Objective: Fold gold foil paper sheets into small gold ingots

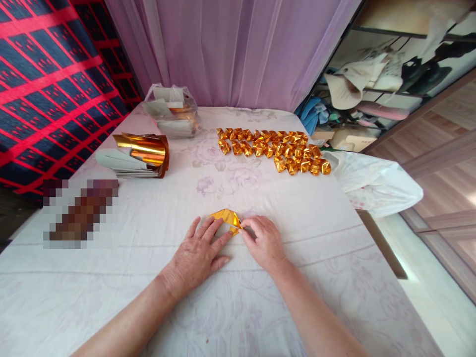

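Observation:
A small piece of gold foil paper [225, 216], partly folded, lies on the white flowered tablecloth [156, 208] in front of me. My left hand [199, 255] rests flat on the cloth, its fingertips pressing the near left edge of the paper. My right hand [262, 241] pinches the paper's right corner with thumb and forefinger. Part of the paper is hidden under the fingers.
Several folded gold pieces [273, 148] lie in rows at the far middle. A stack of gold foil sheets [137, 154] curls up at the left. Behind it sits a clear plastic bag [171, 111]. A white bag [372, 182] hangs over the right table edge.

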`<state>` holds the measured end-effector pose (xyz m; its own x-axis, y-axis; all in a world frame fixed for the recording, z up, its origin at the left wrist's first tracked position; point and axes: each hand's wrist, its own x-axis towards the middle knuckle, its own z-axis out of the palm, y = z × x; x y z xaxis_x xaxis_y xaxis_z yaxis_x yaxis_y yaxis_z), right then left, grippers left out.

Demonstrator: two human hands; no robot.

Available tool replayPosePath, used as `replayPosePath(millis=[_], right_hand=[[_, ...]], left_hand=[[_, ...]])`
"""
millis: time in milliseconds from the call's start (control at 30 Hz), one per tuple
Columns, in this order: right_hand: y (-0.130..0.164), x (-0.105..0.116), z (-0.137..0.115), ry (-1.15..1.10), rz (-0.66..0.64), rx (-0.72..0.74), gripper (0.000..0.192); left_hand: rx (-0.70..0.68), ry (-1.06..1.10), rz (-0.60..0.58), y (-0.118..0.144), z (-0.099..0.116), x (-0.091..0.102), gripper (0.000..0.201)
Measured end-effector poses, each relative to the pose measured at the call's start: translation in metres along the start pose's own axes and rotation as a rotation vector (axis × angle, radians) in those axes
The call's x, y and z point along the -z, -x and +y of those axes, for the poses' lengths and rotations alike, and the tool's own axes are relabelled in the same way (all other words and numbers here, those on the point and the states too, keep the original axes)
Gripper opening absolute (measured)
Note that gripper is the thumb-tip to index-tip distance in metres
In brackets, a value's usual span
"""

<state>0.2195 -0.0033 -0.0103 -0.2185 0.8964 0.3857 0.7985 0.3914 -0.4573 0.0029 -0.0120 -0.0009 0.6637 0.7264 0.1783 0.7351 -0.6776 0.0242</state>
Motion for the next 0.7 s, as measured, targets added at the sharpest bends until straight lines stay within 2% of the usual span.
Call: replayPosePath(millis=[300, 700], right_hand=[[0.0005, -0.0034, -0.0022, 0.0, 0.016, -0.055, 0.014], [-0.0013, 0.0005, -0.0064, 0.044, -0.026, 0.041, 0.013]], left_hand=[[-0.001, 0.026, -0.011, -0.0009, -0.0006, 0.002, 0.055], [0.002, 0.039, -0.039, -0.0021, 0.0001, 0.0038, 0.055]])
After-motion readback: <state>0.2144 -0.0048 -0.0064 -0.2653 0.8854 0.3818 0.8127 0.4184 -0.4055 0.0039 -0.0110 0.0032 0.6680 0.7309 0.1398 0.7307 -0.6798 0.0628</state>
